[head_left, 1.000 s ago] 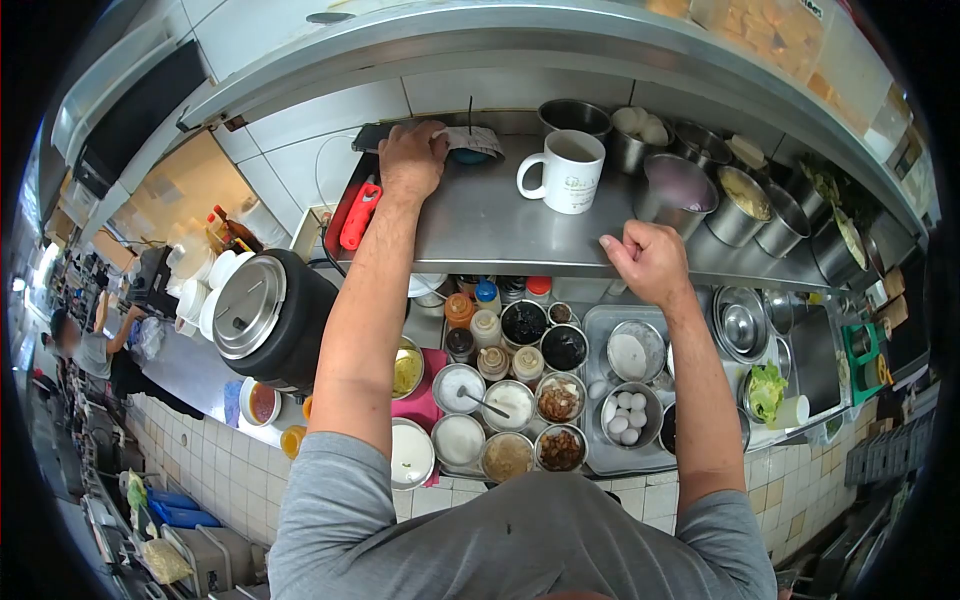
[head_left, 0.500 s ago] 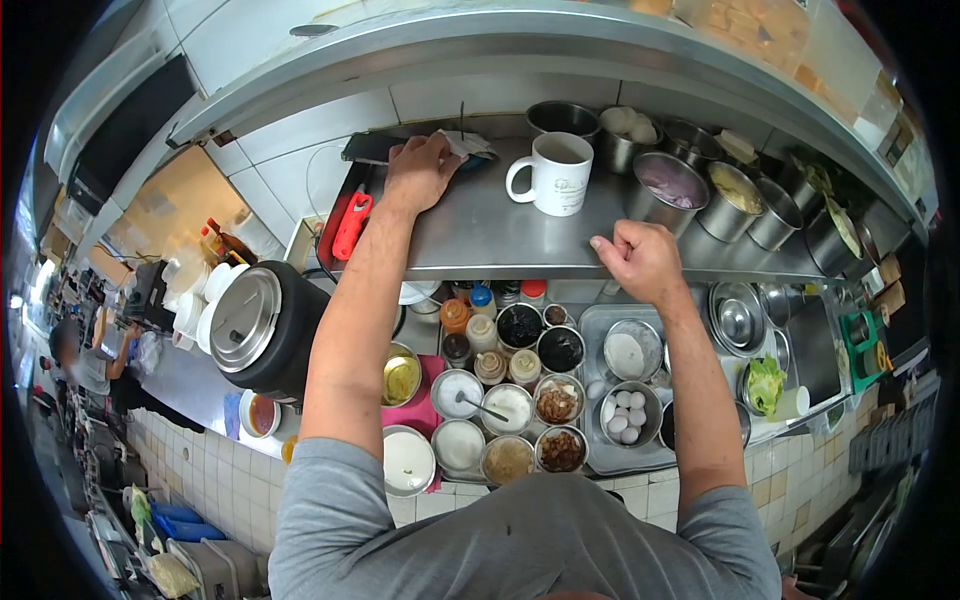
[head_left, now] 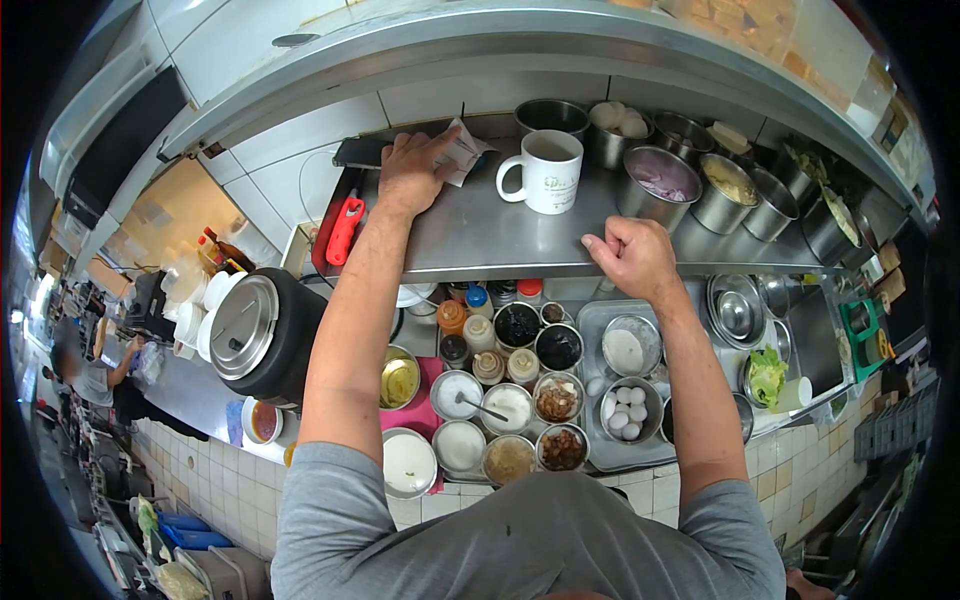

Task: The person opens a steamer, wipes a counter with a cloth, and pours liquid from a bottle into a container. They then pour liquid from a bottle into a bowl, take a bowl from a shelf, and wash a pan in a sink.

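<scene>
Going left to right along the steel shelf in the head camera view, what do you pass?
Red-handled tool → left hand on a paper slip → white mug → right hand curled on the shelf's front edge → steel pot of purple slices → pot of yellowish food.

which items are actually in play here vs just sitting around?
In hand:
- left hand on the crumpled paper slip
- right hand curled on the steel shelf edge

Lying about:
- white mug
- red-handled tool
- steel pots
- black lidded pot
- condiment bowls
- bowl of eggs
</scene>
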Demonstrator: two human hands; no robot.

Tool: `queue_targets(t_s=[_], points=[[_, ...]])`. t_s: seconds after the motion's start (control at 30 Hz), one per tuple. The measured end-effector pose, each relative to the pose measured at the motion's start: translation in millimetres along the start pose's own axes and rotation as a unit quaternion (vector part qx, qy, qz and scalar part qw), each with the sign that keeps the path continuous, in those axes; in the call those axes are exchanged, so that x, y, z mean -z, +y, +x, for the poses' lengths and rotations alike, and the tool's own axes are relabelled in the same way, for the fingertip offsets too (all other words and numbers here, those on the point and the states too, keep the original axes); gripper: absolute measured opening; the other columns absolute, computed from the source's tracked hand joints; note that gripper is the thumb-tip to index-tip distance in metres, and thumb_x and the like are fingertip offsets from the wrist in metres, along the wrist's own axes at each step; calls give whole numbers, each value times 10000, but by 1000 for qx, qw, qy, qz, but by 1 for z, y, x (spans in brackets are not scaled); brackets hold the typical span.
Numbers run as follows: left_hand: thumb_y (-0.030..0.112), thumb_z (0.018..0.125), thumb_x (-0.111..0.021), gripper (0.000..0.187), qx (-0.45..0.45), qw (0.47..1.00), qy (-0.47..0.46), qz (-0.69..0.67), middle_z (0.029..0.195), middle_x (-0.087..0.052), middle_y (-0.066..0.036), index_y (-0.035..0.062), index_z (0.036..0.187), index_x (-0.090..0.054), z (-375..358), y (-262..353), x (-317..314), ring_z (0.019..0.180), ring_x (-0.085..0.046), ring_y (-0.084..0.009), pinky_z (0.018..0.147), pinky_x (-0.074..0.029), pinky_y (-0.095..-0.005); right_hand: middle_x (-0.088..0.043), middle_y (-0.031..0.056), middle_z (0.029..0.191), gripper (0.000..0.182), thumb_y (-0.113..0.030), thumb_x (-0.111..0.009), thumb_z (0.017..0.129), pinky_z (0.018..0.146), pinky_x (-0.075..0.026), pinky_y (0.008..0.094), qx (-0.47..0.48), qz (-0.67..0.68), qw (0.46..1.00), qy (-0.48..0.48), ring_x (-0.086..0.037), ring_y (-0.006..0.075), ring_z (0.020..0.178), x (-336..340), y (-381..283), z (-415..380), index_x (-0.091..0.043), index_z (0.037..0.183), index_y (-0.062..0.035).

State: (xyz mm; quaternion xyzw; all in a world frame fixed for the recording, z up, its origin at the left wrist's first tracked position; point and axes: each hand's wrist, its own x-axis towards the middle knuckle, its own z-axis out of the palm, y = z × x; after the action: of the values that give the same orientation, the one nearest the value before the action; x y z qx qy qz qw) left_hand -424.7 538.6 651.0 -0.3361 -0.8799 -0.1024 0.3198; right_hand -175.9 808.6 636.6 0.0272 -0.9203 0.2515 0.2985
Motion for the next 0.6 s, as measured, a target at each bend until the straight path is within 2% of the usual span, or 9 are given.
queue_targets(t_s=[0.03, 0.1, 0.23, 0.3, 0.4, 0.53, 0.6], points=[[261, 889, -727, 584, 0, 1000, -1, 1, 1185, -716, -21, 308, 1456, -594, 0, 0, -1, 1152, -579, -254, 989, -432, -453, -536, 126, 546, 445, -316, -789, 843, 507, -418, 450, 4, -2, 1000, 0, -539, 359, 520, -1, 0, 0, -508, 604, -67], [332, 914, -731, 626, 4, 999, -2, -40, 1348, -645, -55, 304, 1508, -537, 0, -1, -3, 1255, -547, -280, 1066, -397, -473, -536, 128, 547, 444, -313, -789, 843, 508, -418, 452, 0, 3, 1000, -4, -539, 361, 522, 0, -2, 0, -507, 604, -66], [333, 918, -735, 696, -4, 999, -31, -41, 1344, -661, -29, 299, 1558, -464, 3, -5, -12, 1298, -534, -280, 1102, -376, -480, -537, 133, 555, 440, -300, -788, 839, 514, -418, 460, 2, 3, 1000, -6, -538, 368, 531, 0, 0, 0, -501, 604, -63], [333, 923, -735, 765, 13, 996, -58, -62, 1308, -697, 12, 284, 1603, -387, 4, -4, -12, 1309, -531, -270, 1111, -365, -493, -539, 135, 559, 440, -296, -787, 837, 517, -417, 460, 8, 4, 1000, -2, -536, 370, 532, 0, 1, 0, -498, 604, -61], [323, 926, -733, 794, 21, 995, -79, -61, 1247, -732, 60, 267, 1620, -351, 5, -1, -5, 1293, -541, -254, 1112, -360, -500, -541, 137, 565, 441, -290, -787, 835, 521, -416, 461, 17, 5, 1000, 4, -533, 371, 534, 0, 0, 0, -491, 606, -57], [317, 920, -742, 809, 20, 995, -79, -62, 1191, -748, 87, 277, 1623, -345, 5, -2, -7, 1273, -550, -242, 1110, -360, -498, -540, 137, 569, 444, -287, -786, 835, 521, -414, 459, 11, 5, 1000, -2, -525, 368, 531, 0, 0, 0, -485, 607, -53], [289, 881, -766, 832, 15, 996, -56, -64, 1140, -752, 91, 324, 1609, -365, 4, -3, -8, 1212, -574, -207, 1092, -359, -466, -537, 136, 567, 444, -286, -786, 836, 520, -413, 456, 17, 7, 1000, 2, -523, 364, 529, 0, 0, 0, -485, 607, -54]])
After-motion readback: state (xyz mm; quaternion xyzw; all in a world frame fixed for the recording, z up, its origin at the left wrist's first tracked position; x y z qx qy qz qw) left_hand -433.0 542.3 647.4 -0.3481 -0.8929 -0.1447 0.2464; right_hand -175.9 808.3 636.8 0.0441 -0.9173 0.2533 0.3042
